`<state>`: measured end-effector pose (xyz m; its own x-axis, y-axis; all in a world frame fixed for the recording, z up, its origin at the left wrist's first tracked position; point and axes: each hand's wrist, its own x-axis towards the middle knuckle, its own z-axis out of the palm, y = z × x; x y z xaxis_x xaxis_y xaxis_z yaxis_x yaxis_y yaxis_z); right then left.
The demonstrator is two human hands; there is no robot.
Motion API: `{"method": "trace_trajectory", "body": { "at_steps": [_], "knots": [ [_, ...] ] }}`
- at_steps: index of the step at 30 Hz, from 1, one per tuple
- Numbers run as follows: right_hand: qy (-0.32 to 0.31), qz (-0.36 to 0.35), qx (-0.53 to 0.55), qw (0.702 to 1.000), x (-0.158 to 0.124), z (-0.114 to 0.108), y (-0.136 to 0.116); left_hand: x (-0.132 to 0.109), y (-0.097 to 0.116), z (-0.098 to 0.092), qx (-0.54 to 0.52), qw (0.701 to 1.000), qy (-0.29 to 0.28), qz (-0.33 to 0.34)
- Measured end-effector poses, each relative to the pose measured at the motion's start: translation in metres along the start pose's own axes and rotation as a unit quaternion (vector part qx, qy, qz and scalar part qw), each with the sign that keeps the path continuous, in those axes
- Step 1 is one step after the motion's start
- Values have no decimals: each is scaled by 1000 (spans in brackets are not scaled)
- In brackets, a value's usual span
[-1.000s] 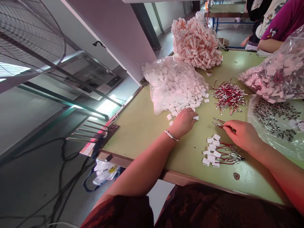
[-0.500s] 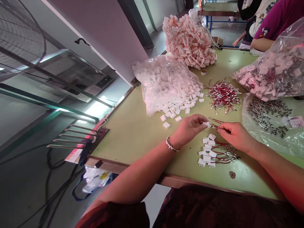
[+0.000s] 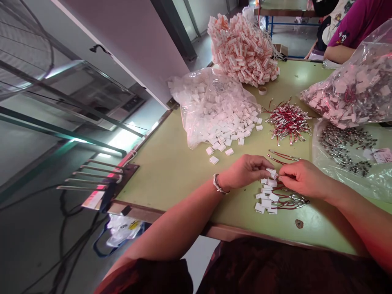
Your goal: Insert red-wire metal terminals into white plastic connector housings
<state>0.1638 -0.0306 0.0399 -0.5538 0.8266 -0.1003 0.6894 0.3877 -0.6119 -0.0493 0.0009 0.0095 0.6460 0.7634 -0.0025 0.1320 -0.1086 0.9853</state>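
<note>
My left hand (image 3: pixel 248 172) is closed, its thumb and fingers pinching a small white connector housing (image 3: pixel 271 172). Close on its right, my right hand (image 3: pixel 301 179) is closed too, fingertips together at the housing's edge; the red wire in them is mostly hidden. Below both hands lies a group of white housings with red wires (image 3: pixel 266 203), the metal-tipped wire ends pointing right. A few loose red wires (image 3: pixel 283 155) rest just beyond my right hand. Farther back is a heap of red wires with metal terminals (image 3: pixel 289 122).
A plastic bag spilling white housings (image 3: pixel 217 108) lies left of the wire heap. Behind it stands a big bundle of white-and-orange connectors (image 3: pixel 245 53), near a tape roll (image 3: pixel 262 90). At right are a filled clear bag (image 3: pixel 352 94) and metal terminals on plastic (image 3: pixel 346 147). A person's sleeve (image 3: pixel 352 30) shows beyond.
Both hands have moved down toward me, bringing the white housing over the top of the wired group. The loose red wires beyond my right hand are now more exposed.
</note>
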Motion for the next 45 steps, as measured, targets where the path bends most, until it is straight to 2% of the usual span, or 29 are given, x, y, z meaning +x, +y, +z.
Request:
{"method": "trace_trajectory", "body": {
  "at_steps": [4,8,11,13,14,16,17,18,20,23,25,28,32,34,37,40,45],
  "knots": [
    [63,27,76,995,0,7,2,0,-2,13,-31,999,41,2],
    [76,25,61,995,2,18,5,0,-2,23,-1,997,74,-20],
    [76,42,72,994,2,22,4,-1,4,15,75,995,58,-8],
    [62,48,96,992,0,19,1,-4,10,-1,162,985,54,7],
    [46,42,101,993,-1,16,-1,-7,11,-12,223,972,80,10],
    [-5,21,91,996,-3,8,-2,-12,11,-35,369,911,181,-29],
    [-29,11,85,996,-3,4,-1,-14,9,-46,428,878,201,-72],
    [-35,8,82,996,-3,1,2,-16,5,-55,467,856,189,-117],
    [14,30,59,998,3,-5,12,-16,-3,-66,509,830,157,-165],
    [137,82,-61,985,15,-4,33,-13,-13,-68,519,827,137,-164],
    [153,91,-154,972,23,3,43,-9,-16,-63,505,839,139,-146],
    [138,75,-266,951,29,14,47,-4,-17,-56,471,863,151,-106],
    [122,67,-345,928,29,17,45,-1,-15,-48,408,894,177,-61],
    [141,72,-334,929,27,13,45,0,-13,-42,316,924,211,-55],
    [192,65,-263,943,21,8,42,2,-12,-30,84,968,227,-70],
    [213,46,-146,965,14,8,33,4,-13,-16,-93,971,202,-86],
    [185,31,-41,981,8,13,13,8,-15,-2,-196,962,169,-83]
  ]
}}
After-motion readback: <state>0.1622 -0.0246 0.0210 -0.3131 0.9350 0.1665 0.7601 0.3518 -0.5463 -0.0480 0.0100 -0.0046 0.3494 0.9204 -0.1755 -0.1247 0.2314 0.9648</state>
